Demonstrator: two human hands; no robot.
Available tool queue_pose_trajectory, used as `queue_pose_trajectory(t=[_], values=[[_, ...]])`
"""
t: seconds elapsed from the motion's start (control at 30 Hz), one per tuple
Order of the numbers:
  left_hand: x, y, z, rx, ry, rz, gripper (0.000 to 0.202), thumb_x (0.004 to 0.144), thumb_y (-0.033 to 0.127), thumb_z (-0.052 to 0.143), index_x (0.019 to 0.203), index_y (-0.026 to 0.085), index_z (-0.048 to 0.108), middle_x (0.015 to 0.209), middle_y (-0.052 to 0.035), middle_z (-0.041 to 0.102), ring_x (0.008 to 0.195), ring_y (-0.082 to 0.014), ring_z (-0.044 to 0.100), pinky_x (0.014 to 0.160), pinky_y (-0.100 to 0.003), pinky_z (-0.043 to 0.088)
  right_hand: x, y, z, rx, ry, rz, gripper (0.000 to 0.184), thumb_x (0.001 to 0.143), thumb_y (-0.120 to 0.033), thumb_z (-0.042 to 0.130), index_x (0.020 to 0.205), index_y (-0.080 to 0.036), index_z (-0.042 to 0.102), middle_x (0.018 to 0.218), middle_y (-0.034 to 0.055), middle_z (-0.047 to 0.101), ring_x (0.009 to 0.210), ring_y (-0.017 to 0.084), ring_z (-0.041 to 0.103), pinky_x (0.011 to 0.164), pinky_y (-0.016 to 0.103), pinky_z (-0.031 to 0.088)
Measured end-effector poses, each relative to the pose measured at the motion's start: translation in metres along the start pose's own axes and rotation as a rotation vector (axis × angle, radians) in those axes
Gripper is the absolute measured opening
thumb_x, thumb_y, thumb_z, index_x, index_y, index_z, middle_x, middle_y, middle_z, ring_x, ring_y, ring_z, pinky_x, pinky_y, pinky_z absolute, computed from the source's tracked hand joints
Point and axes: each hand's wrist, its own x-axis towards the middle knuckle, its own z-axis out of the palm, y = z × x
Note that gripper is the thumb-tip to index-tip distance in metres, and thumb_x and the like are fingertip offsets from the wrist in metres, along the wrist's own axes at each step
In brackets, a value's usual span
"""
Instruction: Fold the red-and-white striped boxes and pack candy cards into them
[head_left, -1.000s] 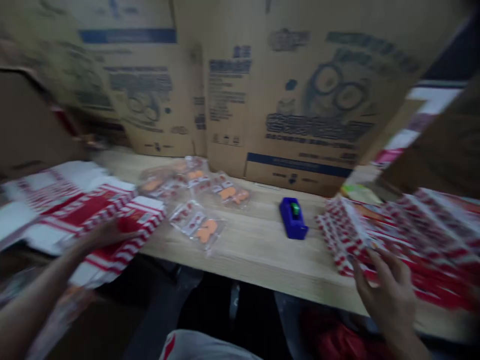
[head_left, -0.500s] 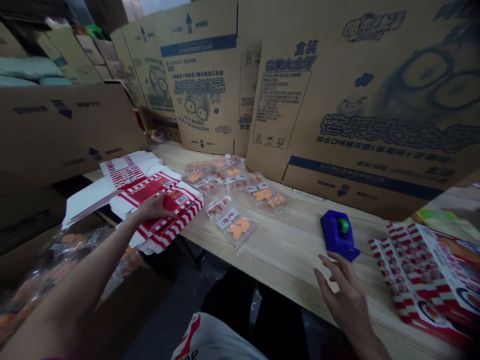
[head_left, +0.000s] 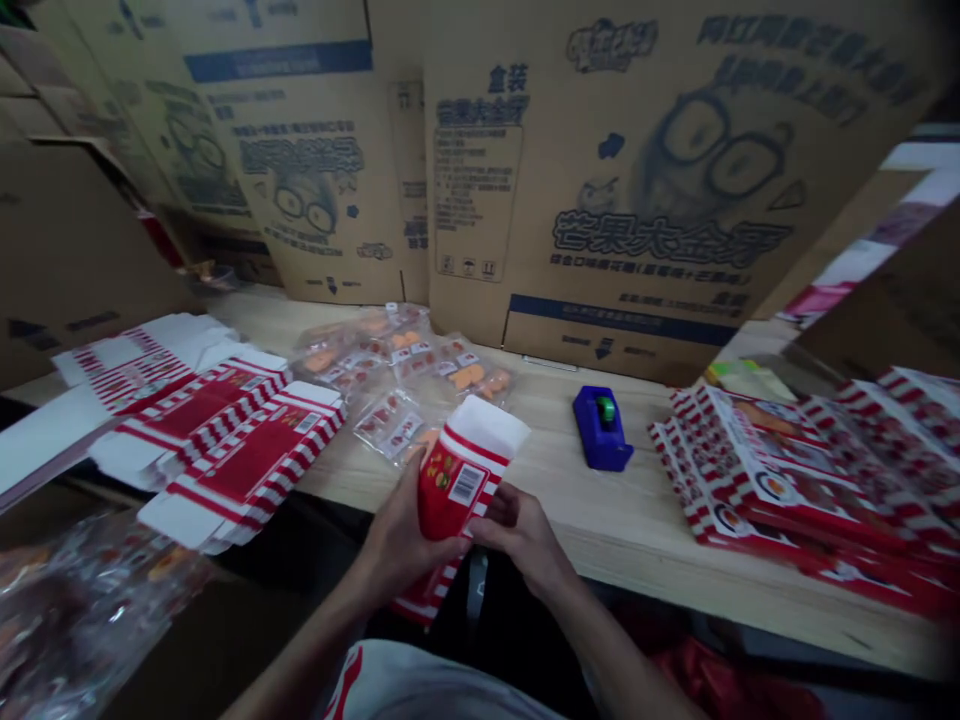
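Observation:
A red-and-white striped carton [head_left: 448,490] with a barcode is held up in front of me at the table's front edge. My left hand [head_left: 409,530] wraps round its left side and bends it. On its right edge, the fingers of my right hand [head_left: 517,530] are closed. Left of them, flat unfolded cartons [head_left: 247,450] of the same kind lie in stacks. Behind the held carton are clear packets [head_left: 390,425] with orange pieces and small printed sachets. A blue tape dispenser [head_left: 602,430] with a green core stands to the right.
Filled-out striped boxes [head_left: 780,470] are piled at the right of the wooden table [head_left: 540,480]. Large brown cardboard boxes [head_left: 480,230] wall off the back. At the lower left, an open box holds many more clear packets [head_left: 90,600].
My left hand has lifted a carton off the stack and brought it to the middle. My right hand has moved left from near the tape dispenser to the carton. The view has turned right.

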Motion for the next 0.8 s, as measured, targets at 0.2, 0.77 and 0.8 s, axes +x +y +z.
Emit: queue_pose_trajectory(t=[0.2,0.77,0.8], values=[[0.007,0.000,0.035,-0.434,-0.164,-0.162,0.052,0.063,0.034,0.079,0.107,0.013,0.064,0.103,-0.0128,0.072,0.093,-0.0307,0.068,0.083,-0.043,0.054,-0.040,-0.002,-0.058,-0.194,0.050,0.019,0.035,0.073,-0.039,0.077,0.098,-0.016,0.069,0.097,0.0072,0.074,0.087,0.024,0.069,0.085,0.040,0.053],[-0.001,-0.022,0.037,-0.812,-0.198,-0.136,0.048,0.081,0.040,0.068,0.125,0.023,0.059,0.116,-0.0093,0.069,0.101,-0.0252,0.066,0.083,-0.034,0.054,-0.045,0.016,-0.078,-0.268,0.045,0.155,0.041,0.073,-0.052,0.072,0.091,-0.015,0.071,0.087,0.0066,0.074,0.080,0.025,0.069,0.077,0.041,0.055],[0.002,-0.024,0.036,-0.835,-0.163,-0.120,0.051,0.081,0.038,0.067,0.128,0.023,0.057,0.118,-0.0098,0.068,0.103,-0.0257,0.065,0.086,-0.035,0.053,-0.048,0.021,-0.076,-0.256,0.001,0.175,0.039,0.075,-0.050,0.071,0.092,-0.015,0.070,0.089,0.0068,0.074,0.082,0.025,0.069,0.079,0.041,0.055]])
